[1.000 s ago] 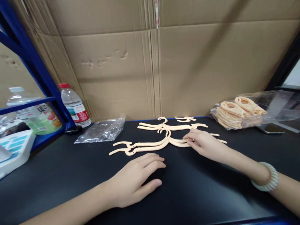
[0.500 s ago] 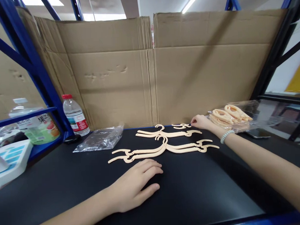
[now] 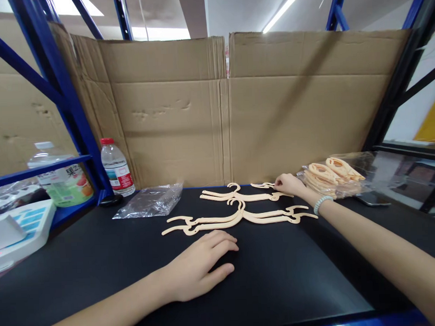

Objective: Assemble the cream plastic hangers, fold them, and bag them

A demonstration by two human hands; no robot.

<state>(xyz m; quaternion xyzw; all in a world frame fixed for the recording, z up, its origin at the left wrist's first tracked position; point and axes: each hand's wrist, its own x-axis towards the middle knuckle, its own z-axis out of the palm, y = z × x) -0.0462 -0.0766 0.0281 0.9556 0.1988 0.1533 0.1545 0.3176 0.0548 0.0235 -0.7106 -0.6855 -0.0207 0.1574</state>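
My left hand (image 3: 204, 267) lies on the black table with its fingers stretched out, holding nothing, just in front of the cream plastic folding hangers (image 3: 220, 225). Two of these lie close together, their hooks pointing away from me. Behind them is another partly assembled hanger (image 3: 255, 197), with an end piece on its right side only. At the back, my right hand (image 3: 289, 184), with a beaded bracelet on the wrist, pinches at a small loose hanger end piece (image 3: 262, 185). The fingertips cover part of it.
A clear bag of folded hangers (image 3: 329, 177) lies at the right, near a phone (image 3: 372, 200). At left are an empty plastic bag (image 3: 150, 201), a red-capped water bottle (image 3: 117, 170), a dark round object (image 3: 111, 200) and a white-and-blue device (image 3: 29, 229). Cardboard (image 3: 172, 121) stands behind.
My right hand has closed in on the loose end pieces and covers more of them. My left hand stays in place on the table. The view has shifted slightly.
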